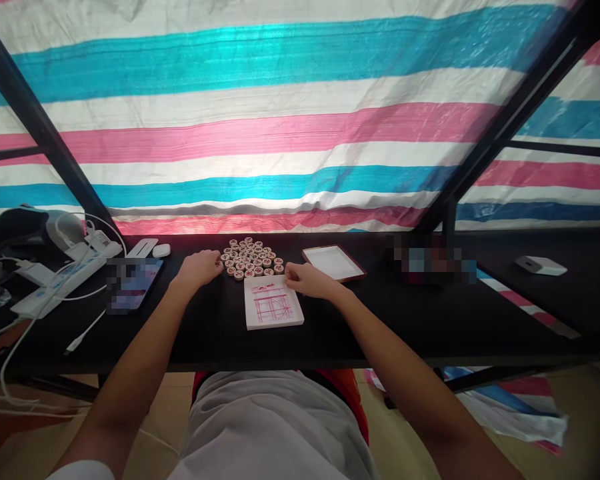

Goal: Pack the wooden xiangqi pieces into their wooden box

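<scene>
Several round wooden Chinese chess pieces (250,272) with red or dark characters lie in a loose cluster on the black desk. At the cluster's left edge, my left hand (199,268) has its fingers closed, and a Chinese chess piece (219,265) shows at the fingertips. My right hand (311,279) is closed in a pinch at the cluster's right front; whatever its fingers hold is hidden. Just below those fingers is a shallow white box part (265,321) with red board lines. Behind my right hand lies an open white tray with a brown rim (335,261).
On the left of the desk (205,343) are a phone (135,287), a white cable (85,333), a white earphone case (161,251) and a power strip (65,280) with cords. A white charger (540,265) sits far right. Striped sheeting (280,127) hangs behind between dark metal posts.
</scene>
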`<state>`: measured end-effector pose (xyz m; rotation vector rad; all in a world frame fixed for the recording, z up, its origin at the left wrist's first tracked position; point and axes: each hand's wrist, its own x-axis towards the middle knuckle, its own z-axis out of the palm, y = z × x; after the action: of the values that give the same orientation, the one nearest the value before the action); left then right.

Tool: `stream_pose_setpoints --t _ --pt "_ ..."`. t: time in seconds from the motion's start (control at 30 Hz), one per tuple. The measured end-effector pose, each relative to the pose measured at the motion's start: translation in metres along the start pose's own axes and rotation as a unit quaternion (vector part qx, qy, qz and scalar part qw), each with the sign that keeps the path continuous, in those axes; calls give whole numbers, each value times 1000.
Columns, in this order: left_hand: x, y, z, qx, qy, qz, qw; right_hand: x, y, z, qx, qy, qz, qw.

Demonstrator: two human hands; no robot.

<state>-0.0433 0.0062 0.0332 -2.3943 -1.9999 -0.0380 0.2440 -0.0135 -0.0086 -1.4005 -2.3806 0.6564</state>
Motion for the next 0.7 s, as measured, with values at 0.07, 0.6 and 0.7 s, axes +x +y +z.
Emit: stream_pose_setpoints --t 0.07,0.6,0.7 --pt "-6 8 -6 -63 38 78 994 -1 0 0 9 -5 12 1000" --pt "-16 45 9 -76 -33 262 961 0 0 1 25 -12 12 1000" --pt "-15 45 6 -62 22 239 969 0 0 1 28 -16 18 999"
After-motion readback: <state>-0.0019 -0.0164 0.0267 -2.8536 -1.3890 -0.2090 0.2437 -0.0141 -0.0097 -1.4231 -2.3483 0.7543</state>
